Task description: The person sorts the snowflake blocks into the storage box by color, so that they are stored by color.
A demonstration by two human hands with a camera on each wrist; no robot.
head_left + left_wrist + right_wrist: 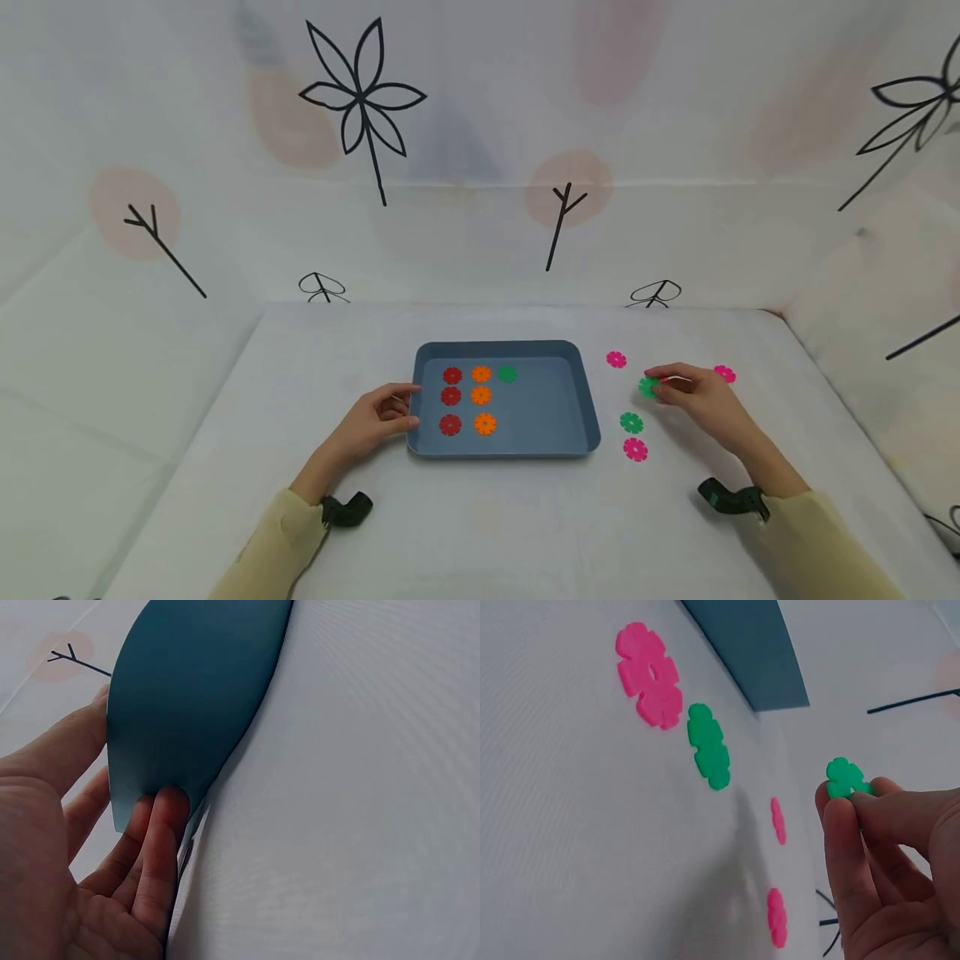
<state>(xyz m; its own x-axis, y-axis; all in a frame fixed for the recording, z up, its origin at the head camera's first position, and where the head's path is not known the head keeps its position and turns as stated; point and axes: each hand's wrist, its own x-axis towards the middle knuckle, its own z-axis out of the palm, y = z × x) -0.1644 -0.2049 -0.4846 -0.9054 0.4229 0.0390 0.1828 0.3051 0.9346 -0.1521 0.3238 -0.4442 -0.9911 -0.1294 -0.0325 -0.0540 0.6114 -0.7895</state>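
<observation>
My right hand (693,398) pinches a green snowflake disc (844,778) between thumb and fingertips, raised over the cloth to the right of the tray. At the left end of the blue-grey tray (540,417), my left hand (375,418) holds the rim, its fingertips against the outer wall (187,690). Inside the tray are three red discs (451,397) in one column and three orange discs (481,396) in the second. One green disc (507,374) lies at the top of a third column.
On the white cloth right of the tray lie another green disc (632,423) and pink discs, one nearest me (635,450), one farther back (617,359) and one beyond my right hand (724,373). A patterned fabric wall (465,242) rises behind the table.
</observation>
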